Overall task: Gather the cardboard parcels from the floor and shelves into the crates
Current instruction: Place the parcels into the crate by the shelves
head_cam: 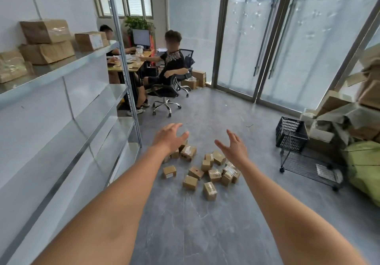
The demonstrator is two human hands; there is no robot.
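1. Head view, looking forward and down: two bare arms reach out over a grey floor [205, 223], palms turned toward each other.
2. The left hand [167, 136] has its fingers spread and straight, holding nothing. The right hand [233, 146] is likewise spread wide and empty. They are set apart like this, I judge, to come down on either side of several parcels at once.
3. Below and just beyond the hands lies a loose cluster of small cardboard parcels [202, 167] on the floor, some touching, some a little apart, many tipped at odd angles. None is being touched.
4. On the left stands a metal shelf unit [61, 73]. Its upper shelf carries larger cardboard parcels [46, 40], two stacked and others beside them.
5. On the right, well apart from the floor cluster, a black plastic crate [291, 134] sits on a low wire trolley [308, 166]; what the crate holds cannot be made out. This is the likely destination, so the parcels must be carried across.
6. Further right is a heap of cardboard and wrapping [349, 108] and a green sack [364, 168].
7. In the background a person sits on a swivel chair [166, 92] at a desk [131, 65], with a second person beyond, in front of tall glass doors [267, 38].
8. The gathering appears barely begun.
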